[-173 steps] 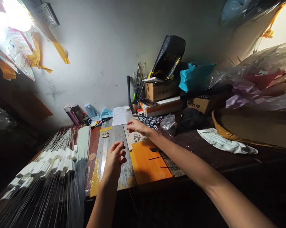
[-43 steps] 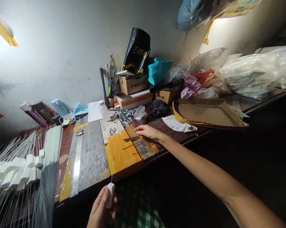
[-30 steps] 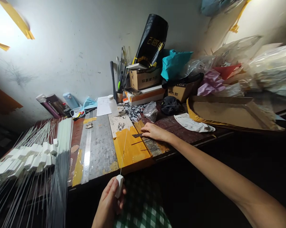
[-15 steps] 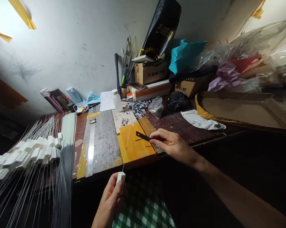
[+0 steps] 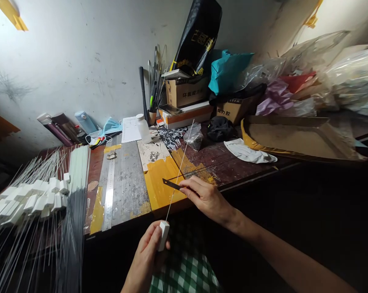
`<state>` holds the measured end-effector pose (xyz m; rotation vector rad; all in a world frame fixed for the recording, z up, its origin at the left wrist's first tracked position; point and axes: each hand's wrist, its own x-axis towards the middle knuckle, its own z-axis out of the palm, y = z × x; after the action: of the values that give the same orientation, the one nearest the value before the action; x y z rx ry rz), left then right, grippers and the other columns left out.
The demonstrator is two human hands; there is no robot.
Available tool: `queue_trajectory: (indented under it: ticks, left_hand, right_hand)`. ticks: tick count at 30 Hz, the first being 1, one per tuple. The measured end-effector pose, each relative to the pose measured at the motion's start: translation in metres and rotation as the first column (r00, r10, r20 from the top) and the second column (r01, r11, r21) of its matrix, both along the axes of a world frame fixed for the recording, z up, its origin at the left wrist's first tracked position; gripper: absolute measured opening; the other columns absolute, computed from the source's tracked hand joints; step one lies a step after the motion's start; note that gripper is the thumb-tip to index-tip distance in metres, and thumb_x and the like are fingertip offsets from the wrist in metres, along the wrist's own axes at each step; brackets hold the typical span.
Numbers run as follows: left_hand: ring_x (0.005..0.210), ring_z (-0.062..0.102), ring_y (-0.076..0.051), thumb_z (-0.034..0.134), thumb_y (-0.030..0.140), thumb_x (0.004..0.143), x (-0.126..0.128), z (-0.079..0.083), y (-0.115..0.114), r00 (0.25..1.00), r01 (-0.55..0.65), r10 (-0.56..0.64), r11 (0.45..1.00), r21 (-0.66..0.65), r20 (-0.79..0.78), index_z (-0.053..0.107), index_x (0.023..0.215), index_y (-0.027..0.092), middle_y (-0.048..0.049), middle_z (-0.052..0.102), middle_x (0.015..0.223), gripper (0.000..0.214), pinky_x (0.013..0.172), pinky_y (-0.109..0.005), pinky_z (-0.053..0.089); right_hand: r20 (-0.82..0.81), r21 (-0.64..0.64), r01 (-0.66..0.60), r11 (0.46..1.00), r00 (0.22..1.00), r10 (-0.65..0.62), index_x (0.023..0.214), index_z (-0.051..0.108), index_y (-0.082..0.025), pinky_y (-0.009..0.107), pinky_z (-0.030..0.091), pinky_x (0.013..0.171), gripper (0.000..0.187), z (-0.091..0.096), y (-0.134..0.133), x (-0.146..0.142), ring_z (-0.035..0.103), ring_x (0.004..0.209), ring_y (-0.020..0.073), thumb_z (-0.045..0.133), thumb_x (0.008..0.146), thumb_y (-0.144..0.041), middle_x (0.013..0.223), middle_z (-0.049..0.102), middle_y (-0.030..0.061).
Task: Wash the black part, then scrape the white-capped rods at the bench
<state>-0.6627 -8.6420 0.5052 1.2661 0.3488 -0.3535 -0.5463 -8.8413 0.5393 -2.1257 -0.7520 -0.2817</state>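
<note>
My left hand [image 5: 147, 256] is closed round a small white block [image 5: 163, 235] below the table's front edge. A thin pale rod [image 5: 181, 164] rises from the block and slants up and right over the table. My right hand [image 5: 206, 197] pinches a thin dark blade-like strip [image 5: 171, 184] whose tip points left. The strip crosses the rod just above the yellow-taped board [image 5: 161, 184].
Many thin rods with white blocks [image 5: 34, 199] lie piled at the left. A steel ruler [image 5: 108, 191] lies on the grey board. A white bottle [image 5: 143, 128], cardboard boxes [image 5: 185, 92], plastic bags and a flat cardboard tray [image 5: 296, 136] crowd the back and right.
My right hand lifted the dark strip off the table and brought it toward me to the rod. The rod has tilted to the right while my left hand kept hold of the block.
</note>
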Motion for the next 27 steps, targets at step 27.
queue_trajectory:
  ticks: [27]
  left_hand:
    - [0.041,0.034,-0.001,0.062,0.067,0.078,0.008,-0.007,-0.001,0.997,-0.010,0.006,0.999,-0.046,-0.079,0.054,0.089,0.018,0.0034,0.055,0.073,0.050,0.042,-0.019,0.010]
  right_hand:
    - [-0.017,-0.049,-0.026,0.998,1.000,0.025,0.110,0.061,-0.020,0.030,0.051,0.080,0.017,-0.004,-0.006,-0.006,0.064,0.085,0.0159,0.050,0.097,-0.021,0.099,0.064,0.0045]
